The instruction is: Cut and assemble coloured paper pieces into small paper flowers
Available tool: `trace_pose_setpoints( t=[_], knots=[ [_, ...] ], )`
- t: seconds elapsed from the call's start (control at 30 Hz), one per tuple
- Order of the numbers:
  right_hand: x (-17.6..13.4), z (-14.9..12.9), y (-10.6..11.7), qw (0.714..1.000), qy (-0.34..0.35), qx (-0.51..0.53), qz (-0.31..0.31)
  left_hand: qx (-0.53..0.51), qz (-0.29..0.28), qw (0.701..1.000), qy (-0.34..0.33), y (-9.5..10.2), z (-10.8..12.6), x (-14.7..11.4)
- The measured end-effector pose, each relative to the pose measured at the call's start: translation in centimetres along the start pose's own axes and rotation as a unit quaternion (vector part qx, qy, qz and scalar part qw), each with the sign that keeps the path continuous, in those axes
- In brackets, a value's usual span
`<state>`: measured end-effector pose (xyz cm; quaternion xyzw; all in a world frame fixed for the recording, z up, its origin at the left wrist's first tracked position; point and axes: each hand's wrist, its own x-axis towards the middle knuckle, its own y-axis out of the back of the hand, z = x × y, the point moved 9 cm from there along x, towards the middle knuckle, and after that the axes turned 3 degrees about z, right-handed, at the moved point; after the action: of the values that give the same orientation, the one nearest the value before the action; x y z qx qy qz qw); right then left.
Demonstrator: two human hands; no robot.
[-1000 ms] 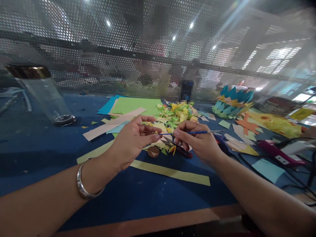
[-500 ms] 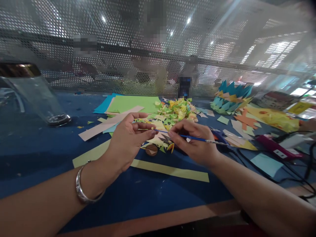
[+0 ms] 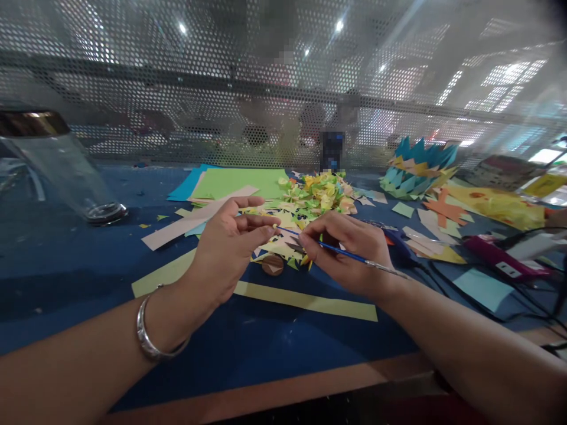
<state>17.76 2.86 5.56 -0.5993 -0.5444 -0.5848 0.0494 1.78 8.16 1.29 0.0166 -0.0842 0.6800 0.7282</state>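
Observation:
My left hand (image 3: 228,245), with a silver bangle at the wrist, pinches a tiny yellow paper piece (image 3: 275,226) between thumb and fingertips. Against that piece lies the thin tip of a blue stick (image 3: 341,251), which has a silvery rear part like a paintbrush. My right hand (image 3: 354,251) grips the stick between thumb and fingers, its rear running back over the wrist. Below the fingers sit a round brown disc (image 3: 272,265) and dark blades, partly hidden. A long pale yellow-green paper strip (image 3: 305,300) stretches across the blue table (image 3: 266,348).
Folded yellow-green paper pieces (image 3: 325,192) are heaped behind my hands, beside green paper sheets (image 3: 243,182). A glass bottle (image 3: 80,171) leans at left. To the right are a blue paper crown-like piece (image 3: 419,168), a magenta power strip (image 3: 505,260) and black cables (image 3: 436,280). Perforated metal (image 3: 199,130) rises behind.
The stick's tip now angles up more steeply toward my left fingertips, and my right hand has shifted slightly. The view has moved a little; both holds stay the same.

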Motion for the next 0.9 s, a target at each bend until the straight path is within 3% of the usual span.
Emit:
trace_pose_setpoints(
  t=[0.47, 0.73, 0.9],
  knots=[
    [-0.2, -0.3, 0.2, 1.000, 0.011, -0.015, 0.005, 0.021, -0.045, 0.998, -0.026, -0.9, 0.4, -0.2],
    [-0.1, -0.7, 0.8, 0.998, 0.026, 0.026, 0.041, 0.064, -0.076, 0.990, -0.099, -1.3, 0.8, -0.1],
    [0.0, -0.6, 1.0, 0.997, 0.007, 0.056, 0.049, 0.073, -0.086, 0.988, -0.108, -1.5, 1.1, -0.2]
  ],
)
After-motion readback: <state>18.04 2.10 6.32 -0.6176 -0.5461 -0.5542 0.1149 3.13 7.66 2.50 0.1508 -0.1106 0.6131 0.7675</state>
